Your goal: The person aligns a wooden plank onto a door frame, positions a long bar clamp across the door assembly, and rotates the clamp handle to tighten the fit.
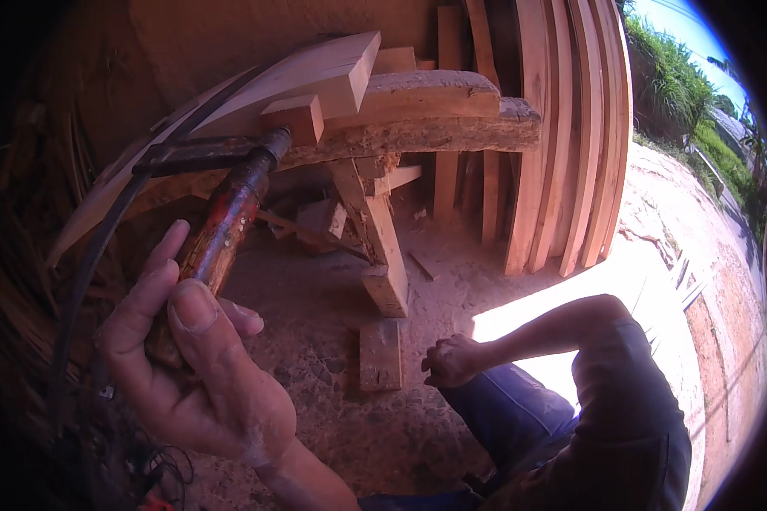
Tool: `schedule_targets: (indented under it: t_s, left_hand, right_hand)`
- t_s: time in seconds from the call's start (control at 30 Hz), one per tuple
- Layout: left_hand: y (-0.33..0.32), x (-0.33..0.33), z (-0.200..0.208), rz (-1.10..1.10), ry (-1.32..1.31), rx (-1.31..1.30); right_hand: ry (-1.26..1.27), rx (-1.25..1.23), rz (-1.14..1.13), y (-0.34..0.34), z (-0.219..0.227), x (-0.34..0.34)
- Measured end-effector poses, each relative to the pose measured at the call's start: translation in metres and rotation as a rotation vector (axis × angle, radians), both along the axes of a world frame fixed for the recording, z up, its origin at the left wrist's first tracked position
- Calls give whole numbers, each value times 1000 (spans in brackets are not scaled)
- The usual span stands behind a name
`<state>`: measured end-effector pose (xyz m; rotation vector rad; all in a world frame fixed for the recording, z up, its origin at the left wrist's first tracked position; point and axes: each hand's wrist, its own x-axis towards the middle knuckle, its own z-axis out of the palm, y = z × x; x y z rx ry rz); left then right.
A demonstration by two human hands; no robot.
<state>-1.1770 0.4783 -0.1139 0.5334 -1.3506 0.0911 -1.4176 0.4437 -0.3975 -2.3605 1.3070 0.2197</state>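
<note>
My left hand (pixel 222 375) is wrapped round the worn wooden handle (pixel 226 226) of a bar clamp, thumb on top and fingertips showing on both sides. The clamp's dark metal bar (pixel 102 230) runs down the left side. At the handle's far end, a metal collar meets a small reddish wood block (pixel 294 119). That block sits against a thick pale board (pixel 315 77), which lies along a rough wooden beam (pixel 435 132). Well away from the clamp, my right hand (pixel 453 359) rests by my knee, fingers curled in, with nothing visible in it.
A wooden post (pixel 383 247) holds up the beam, with an offcut (pixel 380 356) on the dusty floor before it. Several long planks (pixel 571 136) lean upright at the back right. Cables (pixel 175 473) lie at the lower left. Sunlit ground (pixel 656 255) and grass are on the right.
</note>
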Motion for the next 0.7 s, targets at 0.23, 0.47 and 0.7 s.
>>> schedule_targets:
  t_s: [0.23, 0.47, 0.7]
  left_hand:
    - [-3, -1, -2, -10, 1, -17]
    - [-3, -1, -3, -24, 46, -13]
    - [-2, -2, -4, -27, 36, -14]
  right_hand:
    - [-3, -9, 22, 0, -2, -2]
    - [6, -24, 28, -2, -16, -2]
    - [0, -9, 17, 0, -19, -3]
